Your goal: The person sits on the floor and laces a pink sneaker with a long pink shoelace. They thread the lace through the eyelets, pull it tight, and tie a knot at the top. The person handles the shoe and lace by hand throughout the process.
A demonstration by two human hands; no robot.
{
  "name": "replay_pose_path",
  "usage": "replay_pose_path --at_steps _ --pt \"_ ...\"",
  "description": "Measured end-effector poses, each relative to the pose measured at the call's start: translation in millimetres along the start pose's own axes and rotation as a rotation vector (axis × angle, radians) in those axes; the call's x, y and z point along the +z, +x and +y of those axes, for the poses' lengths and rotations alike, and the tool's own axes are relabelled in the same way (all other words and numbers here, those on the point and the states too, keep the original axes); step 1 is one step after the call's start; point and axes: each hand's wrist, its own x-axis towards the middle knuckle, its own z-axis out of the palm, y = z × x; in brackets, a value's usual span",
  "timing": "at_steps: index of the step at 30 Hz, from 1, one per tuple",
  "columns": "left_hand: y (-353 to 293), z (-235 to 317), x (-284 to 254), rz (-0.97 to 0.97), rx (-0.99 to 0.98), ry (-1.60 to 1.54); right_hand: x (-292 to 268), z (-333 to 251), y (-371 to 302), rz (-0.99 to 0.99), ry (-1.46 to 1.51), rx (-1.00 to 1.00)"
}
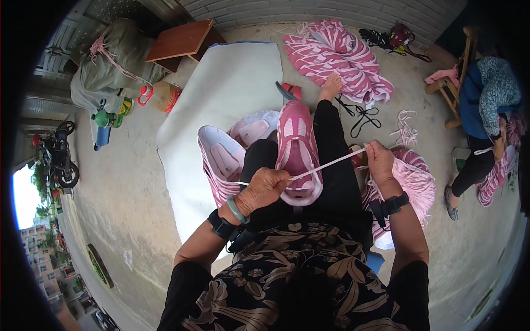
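A pink and white shoe upper (292, 117) lies across my lap, its opening toward me. Stretched taut over that opening runs a pale pink lace (337, 160). My left hand (263, 188), with a bangle and a black band at its wrist, is closed on the lace at the opening's left edge. A short white end sticks out on that hand's far left. Higher and to the right, my right hand (380, 160) pinches the other part of the lace. Beside my left knee stand stacked pink shoe uppers (221, 157), partly hidden by my leg.
A white sheet (232, 71) covers the ground at left. Pink bundles of uppers (337, 55) lie ahead, and another pile (411, 185) sits by my right hand. A co-worker's sleeve (497, 83) shows at far right. Bottles (165, 96) and a low wooden stool (179, 41) stand left.
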Motion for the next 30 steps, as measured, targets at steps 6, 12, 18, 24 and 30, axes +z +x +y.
replay_pose_path --at_steps 6,12,18,24,30 --pt "10 0 3 0.051 0.086 0.039 8 -54 13 0.065 0.057 -0.412" --pt "41 7 -4 0.131 0.173 0.235 -1 -139 16 -0.474 0.810 -0.328" --pt "59 1 -28 0.108 0.239 0.463 1 -149 38 -0.555 0.780 -0.249" --pt "55 -17 -32 0.095 0.250 0.359 14 -141 37 -0.618 0.814 -0.171" --pt "33 -44 -18 0.223 0.063 0.164 32 -127 37 -0.326 0.465 -0.281"
